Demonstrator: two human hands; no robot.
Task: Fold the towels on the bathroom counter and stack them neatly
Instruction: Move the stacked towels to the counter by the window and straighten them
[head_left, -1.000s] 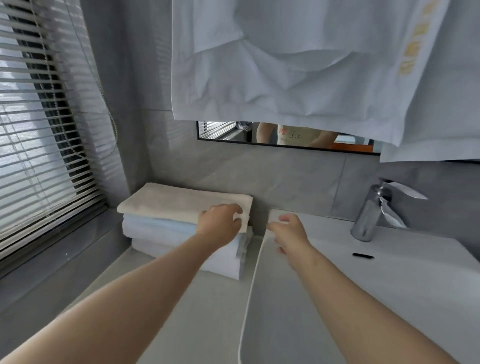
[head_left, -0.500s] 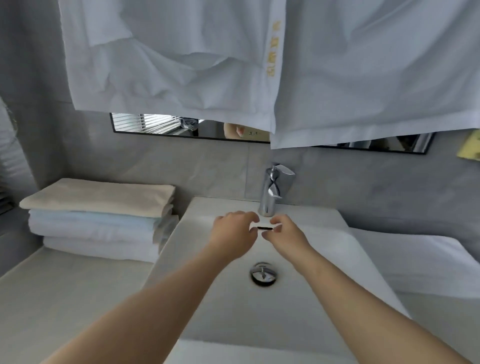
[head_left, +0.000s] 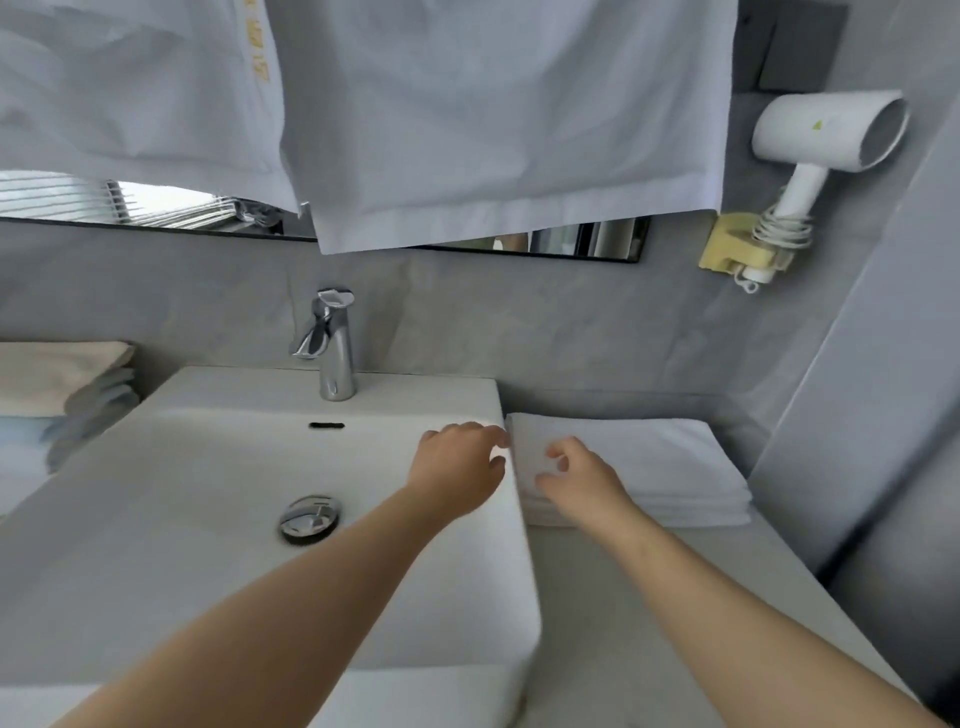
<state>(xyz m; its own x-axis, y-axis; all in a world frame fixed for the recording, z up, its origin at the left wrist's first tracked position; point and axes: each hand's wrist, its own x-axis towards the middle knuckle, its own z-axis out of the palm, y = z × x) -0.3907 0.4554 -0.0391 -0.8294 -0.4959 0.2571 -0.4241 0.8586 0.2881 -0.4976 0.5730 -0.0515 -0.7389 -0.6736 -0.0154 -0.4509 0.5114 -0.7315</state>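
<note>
1. Head view: my left hand (head_left: 457, 475) is above the right rim of the white sink (head_left: 332, 395), with the fingers loosely bent toward the pile of white towels (head_left: 654, 462). Its fingertips are at the left edge of the pile; I cannot tell if they touch it.
2. My right hand (head_left: 582, 480) is over the front left corner of the same pile. Its grip is half curled, the thumb and fingers a little spread above the cloth, and I cannot tell if it already pinches the towel.
3. The white towels lie folded on the grey bench (head_left: 613, 597), just beside the sink on its right.
4. A second stack of folded towels (head_left: 57, 384), beige on top, is at the far left, well apart from my hands.
5. The tap (head_left: 332, 343) stands behind the basin, and a white hair dryer (head_left: 821, 135) hangs on the wall at the right.
</note>
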